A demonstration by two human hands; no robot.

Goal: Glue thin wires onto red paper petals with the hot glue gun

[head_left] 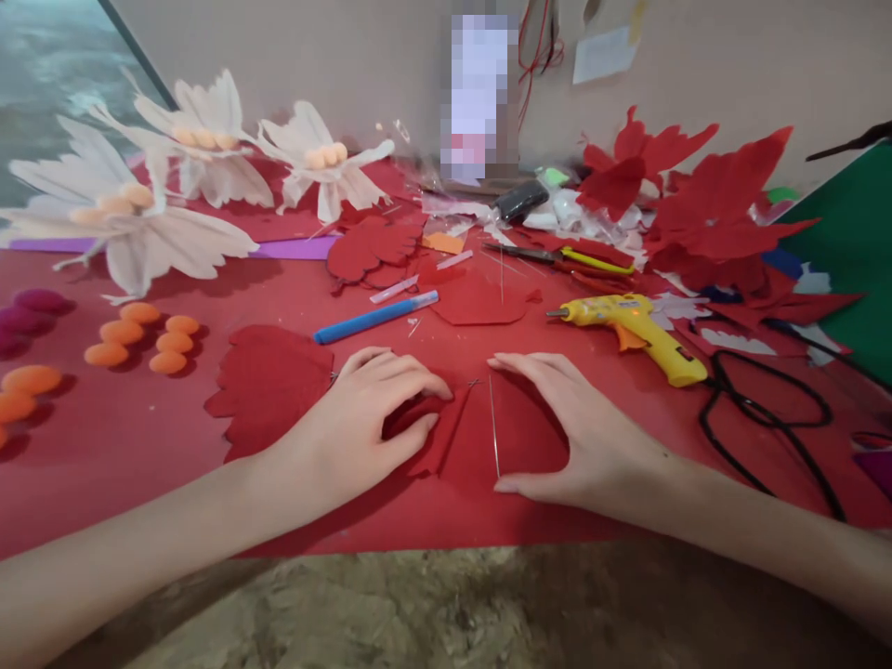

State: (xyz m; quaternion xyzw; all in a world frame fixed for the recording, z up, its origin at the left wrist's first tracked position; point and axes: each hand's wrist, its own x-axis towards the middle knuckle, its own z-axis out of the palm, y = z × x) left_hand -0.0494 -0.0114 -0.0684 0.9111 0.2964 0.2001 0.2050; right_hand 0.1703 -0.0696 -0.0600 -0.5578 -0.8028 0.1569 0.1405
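your left hand (359,404) curled over red cloth (448,435), grip unclear. your right hand (585,418) spread wide, a thin wire (494,427) between thumb and fingers.

The red petals (268,390) before you look like matt cloth, lightly creased, and your thin, straight wire (494,427) has the bright shine of metal. Your bench (125,446) is smooth on top, with a soft sheen. Your glue gun (606,311) is smooth yellow plastic, and your blue pen (369,319) is plastic too. You have white flowers (143,246) in matt, finely creased cloth, and orange ovals (120,332) with a dull, smooth finish.
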